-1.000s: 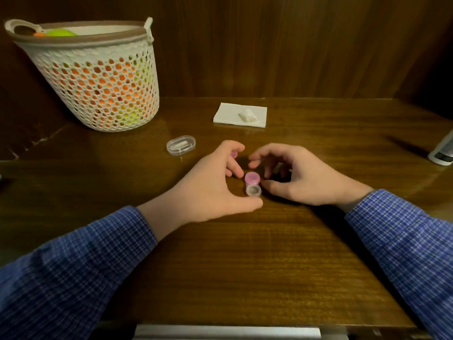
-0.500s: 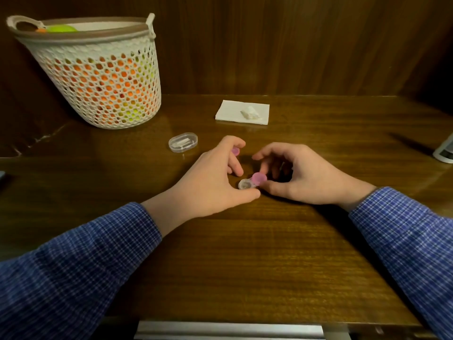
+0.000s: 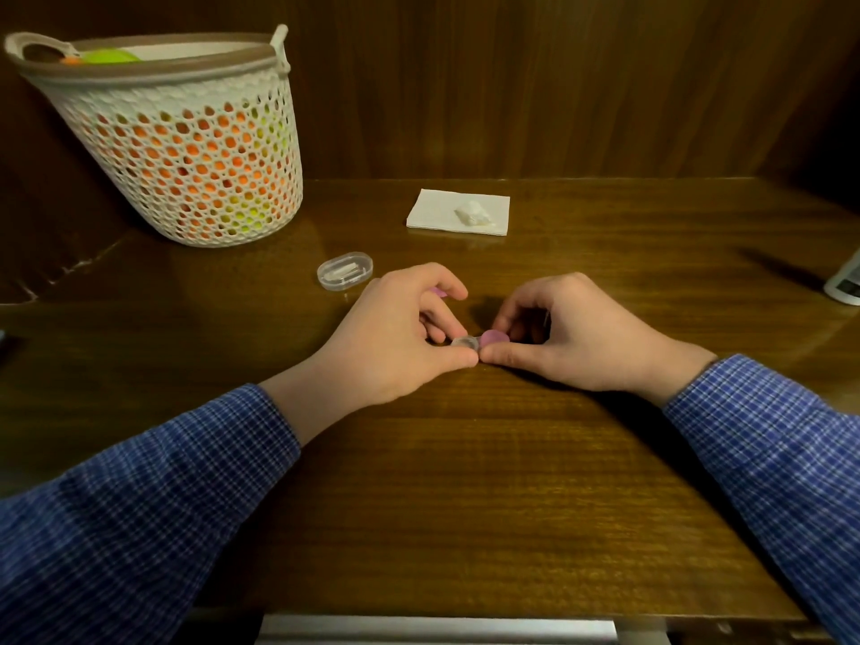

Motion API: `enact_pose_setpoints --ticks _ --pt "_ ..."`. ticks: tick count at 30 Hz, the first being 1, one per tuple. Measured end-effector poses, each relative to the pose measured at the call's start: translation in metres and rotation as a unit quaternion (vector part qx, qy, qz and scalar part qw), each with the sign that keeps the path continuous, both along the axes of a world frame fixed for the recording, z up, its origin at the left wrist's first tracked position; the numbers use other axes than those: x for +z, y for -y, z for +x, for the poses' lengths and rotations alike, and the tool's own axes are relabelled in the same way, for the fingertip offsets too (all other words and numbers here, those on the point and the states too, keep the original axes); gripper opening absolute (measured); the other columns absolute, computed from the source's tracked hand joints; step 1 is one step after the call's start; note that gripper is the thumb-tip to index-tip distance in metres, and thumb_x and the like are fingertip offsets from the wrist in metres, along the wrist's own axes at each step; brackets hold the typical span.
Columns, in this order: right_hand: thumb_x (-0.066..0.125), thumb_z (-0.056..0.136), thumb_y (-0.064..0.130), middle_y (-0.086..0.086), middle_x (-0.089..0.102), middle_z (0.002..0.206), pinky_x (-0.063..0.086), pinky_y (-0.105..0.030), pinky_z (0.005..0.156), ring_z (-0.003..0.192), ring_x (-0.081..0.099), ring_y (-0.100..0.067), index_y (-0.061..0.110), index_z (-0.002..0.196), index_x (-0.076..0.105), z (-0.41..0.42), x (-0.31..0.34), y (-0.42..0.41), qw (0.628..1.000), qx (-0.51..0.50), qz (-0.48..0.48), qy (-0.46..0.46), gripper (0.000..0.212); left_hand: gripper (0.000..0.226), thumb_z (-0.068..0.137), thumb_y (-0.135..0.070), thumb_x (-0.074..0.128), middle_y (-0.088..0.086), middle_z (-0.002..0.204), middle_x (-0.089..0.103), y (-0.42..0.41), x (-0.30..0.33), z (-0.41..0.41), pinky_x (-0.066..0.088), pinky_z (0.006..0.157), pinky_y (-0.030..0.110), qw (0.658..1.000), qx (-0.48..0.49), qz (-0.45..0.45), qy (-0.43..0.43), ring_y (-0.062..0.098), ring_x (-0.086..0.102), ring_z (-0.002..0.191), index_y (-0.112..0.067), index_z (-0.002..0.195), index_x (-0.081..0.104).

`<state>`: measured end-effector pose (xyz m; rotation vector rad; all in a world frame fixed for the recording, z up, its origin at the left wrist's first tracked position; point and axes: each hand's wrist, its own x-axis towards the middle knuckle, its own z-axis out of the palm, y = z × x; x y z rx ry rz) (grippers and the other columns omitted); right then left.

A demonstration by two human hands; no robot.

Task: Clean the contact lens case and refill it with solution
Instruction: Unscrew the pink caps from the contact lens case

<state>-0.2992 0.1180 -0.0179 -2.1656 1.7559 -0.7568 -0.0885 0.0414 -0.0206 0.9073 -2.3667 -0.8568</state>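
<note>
Both hands [image 3: 470,332] – pinching lens case [image 3: 479,340]

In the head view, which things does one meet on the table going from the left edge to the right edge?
Mesh basket → small clear box → left hand → contact lens case, held between both hands → right hand → white object at the right edge. The napkin is left out, since it overlaps the hands in this order.

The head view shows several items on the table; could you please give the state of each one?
contact lens case: held between both hands, one well uncapped, pink cap on the other
left hand: pinching the case
right hand: gripping the pink cap
clear oval box: closed, lying flat
napkin: folded flat, crumpled wad on top
basket: upright, filled
</note>
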Motion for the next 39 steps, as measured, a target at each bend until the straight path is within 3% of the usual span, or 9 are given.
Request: enact_pose_setpoints --ticks 4,9,12,17,22,28,33,39 --pt "0.071 0.077 0.056 0.012 0.073 0.084 0.058 -0.027 0.067 0.078 0.067 -0.005 0.029 0.091 0.076 0.002 0.001 0.0 1.0 0.011 0.012 0.013 0.031 0.051 0.076 -0.027 0.092 -0.015 0.09 0.078 -0.001 0.0 0.0 0.063 0.077 0.024 1.0 -0.01 0.005 -0.007 -0.003 0.073 0.082 -0.031 0.12 0.066" --pt "0.077 0.081 0.046 0.012 0.072 0.085 0.056 -0.02 0.066 0.079 0.067 -0.005 0.026 0.093 0.077 0.0 0.003 -0.002 0.999 0.031 0.024 0.026 0.023 0.039 0.077 -0.023 0.091 -0.019 0.088 0.078 0.003 -0.001 0.001 0.063 0.076 0.022 0.999 -0.031 0.018 -0.006 -0.001 0.075 0.082 -0.032 0.108 0.07" --pt "0.08 0.083 0.038 0.013 0.072 0.088 0.058 -0.023 0.069 0.082 0.068 -0.007 0.025 0.096 0.077 -0.001 0.002 -0.003 0.998 0.049 0.032 0.026 0.018 0.039 0.078 -0.02 0.09 -0.023 0.092 0.077 0.006 0.0 0.002 0.06 0.075 0.015 0.999 -0.045 0.027 -0.003 -0.001 0.074 0.084 -0.035 0.105 0.068" --pt "0.078 0.085 0.04 0.014 0.07 0.09 0.055 -0.019 0.065 0.08 0.065 -0.003 0.027 0.098 0.076 0.0 0.001 -0.004 0.999 0.044 0.029 0.012 0.018 0.041 0.075 -0.021 0.092 -0.022 0.091 0.077 0.011 -0.001 0.002 0.061 0.074 0.017 0.998 -0.045 0.044 -0.003 0.002 0.076 0.084 -0.031 0.109 0.071" --pt "0.078 0.08 0.051 0.017 0.067 0.091 0.051 -0.013 0.067 0.086 0.062 0.002 0.028 0.106 0.073 0.005 -0.002 -0.006 1.0 0.016 -0.013 0.011 0.035 0.04 0.075 -0.021 0.092 -0.024 0.091 0.077 0.009 0.0 0.002 0.059 0.072 0.013 0.998 -0.045 0.048 -0.013 0.001 0.076 0.082 -0.032 0.107 0.07" --pt "0.084 0.082 0.036 0.015 0.07 0.09 0.056 -0.017 0.07 0.085 0.067 -0.002 0.025 0.118 0.068 0.004 -0.002 -0.007 0.998 0.013 -0.004 0.058 0.041 0.041 0.075 -0.019 0.092 -0.021 0.089 0.078 0.007 0.001 0.002 0.064 0.075 0.026 0.997 -0.043 0.058 -0.017 0.009 0.077 0.081 -0.033 0.106 0.069" --pt "0.084 0.083 0.025 0.012 0.072 0.096 0.059 -0.023 0.078 0.088 0.07 -0.006 0.026 0.126 0.063 0.0 0.0 -0.006 0.995 0.041 0.029 0.082 0.047 0.042 0.075 -0.018 0.092 -0.02 0.09 0.078 0.008 0.001 0.002 0.063 0.073 0.021 0.997 -0.047 0.062 -0.019 0.005 0.076 0.08 -0.03 0.108 0.069" --pt "0.083 0.084 0.023 0.012 0.072 0.099 0.057 -0.019 0.079 0.091 0.069 -0.004 0.027 0.126 0.062 -0.001 0.003 -0.006 0.994 0.043 0.042 0.087 0.047 0.042 0.075 -0.018 0.092 -0.02 0.09 0.078 0.008 0.002 0.002 0.061 0.072 0.018 0.996 -0.05 0.065 -0.02 0.004 0.076 0.081 -0.03 0.108 0.069"
